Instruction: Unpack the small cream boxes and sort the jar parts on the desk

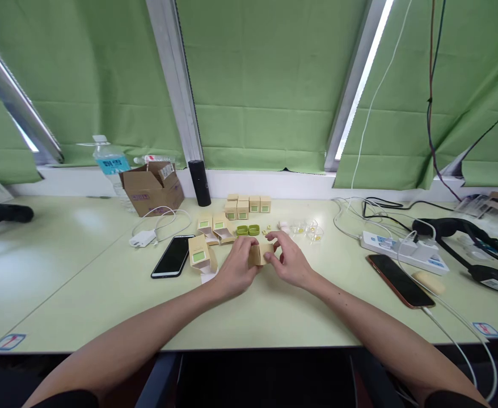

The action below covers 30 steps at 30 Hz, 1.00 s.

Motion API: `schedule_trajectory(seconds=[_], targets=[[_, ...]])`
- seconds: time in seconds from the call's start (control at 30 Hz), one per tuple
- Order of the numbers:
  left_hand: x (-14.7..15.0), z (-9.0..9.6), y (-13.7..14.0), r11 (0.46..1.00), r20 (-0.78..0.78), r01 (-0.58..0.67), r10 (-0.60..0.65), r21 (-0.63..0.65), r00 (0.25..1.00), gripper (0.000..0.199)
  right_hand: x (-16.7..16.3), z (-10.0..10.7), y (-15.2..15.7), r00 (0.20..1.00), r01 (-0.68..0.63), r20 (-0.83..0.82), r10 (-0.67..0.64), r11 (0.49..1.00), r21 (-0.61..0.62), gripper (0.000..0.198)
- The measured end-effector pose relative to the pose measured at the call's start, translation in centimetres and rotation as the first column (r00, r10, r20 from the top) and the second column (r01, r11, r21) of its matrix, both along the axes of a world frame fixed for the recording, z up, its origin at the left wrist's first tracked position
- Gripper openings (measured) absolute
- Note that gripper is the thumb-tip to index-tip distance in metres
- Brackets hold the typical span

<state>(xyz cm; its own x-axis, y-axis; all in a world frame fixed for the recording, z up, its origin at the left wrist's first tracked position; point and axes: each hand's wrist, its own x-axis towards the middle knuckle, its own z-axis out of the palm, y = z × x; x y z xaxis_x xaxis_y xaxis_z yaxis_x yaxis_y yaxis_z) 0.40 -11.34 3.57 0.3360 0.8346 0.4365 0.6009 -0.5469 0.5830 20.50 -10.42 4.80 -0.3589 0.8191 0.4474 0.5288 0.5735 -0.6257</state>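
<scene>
Between my two hands, above the near middle of the table, is a small kraft cardboard box. My left hand grips its left side, fingers closed round it. My right hand pinches its right side with the thumb on the near face. Just beyond lie two small green trays and some tiny yellow-green pieces. To the left stand several opened kraft boxes with green label windows. Farther back, closed kraft boxes are grouped in rows. Clear plastic pieces lie beyond my right hand.
A phone and a white charger lie at left. Behind them are a brown carton, a water bottle and a black cylinder. At right are a power strip, another phone, cables and a black headset.
</scene>
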Motion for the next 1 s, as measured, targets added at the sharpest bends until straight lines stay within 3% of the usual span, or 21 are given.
schedule_trajectory(seconds=[0.13,0.47,0.67,0.87,1.0], targets=[[-0.2,-0.3,-0.1,0.989,-0.115,0.057,-0.042,0.137,0.992,0.042,-0.2,-0.2,-0.2,0.999,-0.044,-0.030,0.043,0.999,-0.003,0.041],[-0.2,-1.2,0.3,0.948,-0.285,0.099,-0.009,0.303,0.958,0.039,-0.5,-0.3,-0.5,0.998,-0.058,0.035,0.059,0.998,-0.003,0.062],[-0.2,-0.9,0.3,0.954,-0.252,0.085,-0.011,0.288,0.968,0.033,-0.6,-0.9,-0.1,0.999,-0.030,-0.038,0.031,0.999,0.029,0.067],[-0.1,-0.8,0.3,0.977,-0.161,0.025,0.009,0.211,0.987,0.036,0.4,-1.0,1.2,0.982,0.078,-0.172,-0.081,0.997,-0.025,0.055],[-0.1,-0.9,0.2,0.978,-0.198,0.027,0.015,0.208,0.980,0.040,0.9,-1.1,2.0,0.973,0.127,-0.206,-0.107,0.988,0.088,0.052]])
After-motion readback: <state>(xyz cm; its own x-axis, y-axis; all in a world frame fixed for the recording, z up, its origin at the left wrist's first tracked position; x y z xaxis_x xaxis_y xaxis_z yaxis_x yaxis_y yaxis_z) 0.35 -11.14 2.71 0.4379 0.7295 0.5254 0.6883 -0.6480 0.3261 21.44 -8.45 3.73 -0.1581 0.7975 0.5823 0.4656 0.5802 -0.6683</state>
